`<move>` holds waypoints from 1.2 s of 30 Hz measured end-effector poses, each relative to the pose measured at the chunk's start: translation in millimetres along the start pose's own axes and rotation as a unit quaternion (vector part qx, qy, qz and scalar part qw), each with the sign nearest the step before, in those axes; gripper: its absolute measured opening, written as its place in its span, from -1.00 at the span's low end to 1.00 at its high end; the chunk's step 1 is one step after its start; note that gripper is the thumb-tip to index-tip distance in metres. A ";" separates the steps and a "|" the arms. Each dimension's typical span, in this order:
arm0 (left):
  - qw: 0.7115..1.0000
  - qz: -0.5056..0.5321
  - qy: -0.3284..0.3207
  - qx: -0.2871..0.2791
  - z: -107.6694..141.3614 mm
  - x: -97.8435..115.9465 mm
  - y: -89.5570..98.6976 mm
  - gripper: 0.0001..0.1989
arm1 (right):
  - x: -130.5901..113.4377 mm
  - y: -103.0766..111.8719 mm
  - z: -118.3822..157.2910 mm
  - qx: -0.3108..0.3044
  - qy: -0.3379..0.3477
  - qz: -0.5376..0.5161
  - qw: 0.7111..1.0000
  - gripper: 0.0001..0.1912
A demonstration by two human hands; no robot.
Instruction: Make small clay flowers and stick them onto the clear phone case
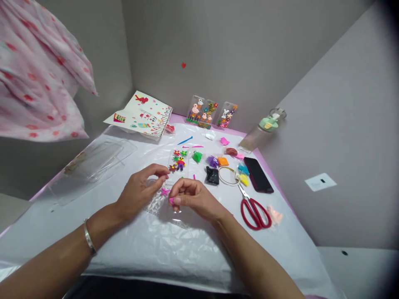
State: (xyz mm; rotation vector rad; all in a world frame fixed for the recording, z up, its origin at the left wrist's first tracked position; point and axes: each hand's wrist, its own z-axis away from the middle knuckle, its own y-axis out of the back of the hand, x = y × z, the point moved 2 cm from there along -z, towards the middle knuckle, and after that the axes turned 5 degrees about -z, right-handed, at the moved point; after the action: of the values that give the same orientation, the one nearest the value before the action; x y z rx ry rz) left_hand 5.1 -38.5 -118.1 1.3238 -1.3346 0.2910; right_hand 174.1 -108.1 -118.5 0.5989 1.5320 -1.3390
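Note:
My right hand (193, 197) pinches a small piece of pink clay (172, 201) between thumb and fingers, just above the table. Thumb and forefinger of my left hand (140, 187) come close together in a pinch; whatever may be between them is too small to make out. Under and between the hands lies a clear phone case (177, 220), partly hidden, with a pink clay star-like shape (164, 192) near it. Just beyond stands out a clear case decorated with clay flowers (183, 153) and a small clay figure (181, 163).
Wrapped clay lumps, such as green (197, 156), purple (212, 161) and black (212, 176), lie beyond my right hand. Red-handled scissors (255, 213), a phone (258, 174) and a bottle (258, 133) are at right. Decorated cases (227, 115) lean at the wall; clear packaging (96, 162) lies left.

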 end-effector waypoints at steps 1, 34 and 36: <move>1.000 0.023 0.013 -0.006 -0.6 -0.4 0.6 -0.83 | -0.2 -0.3 0.3 0.001 0.002 -0.006 1.000 -0.76; 0.986 0.142 0.083 -0.025 -7.9 -2.5 4.5 -0.82 | -1.4 12.6 -5.6 0.167 0.024 -0.067 0.983 -0.75; 0.983 0.163 0.086 -0.020 -8.7 -1.2 2.8 -0.84 | -2.1 12.3 -5.3 0.170 0.022 -0.068 0.983 -0.74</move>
State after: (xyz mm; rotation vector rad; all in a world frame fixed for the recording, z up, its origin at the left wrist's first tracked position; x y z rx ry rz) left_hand 7.0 -30.0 -115.0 1.0171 -1.3992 0.5871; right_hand 183.5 -99.2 -122.6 0.7505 1.4081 -1.7217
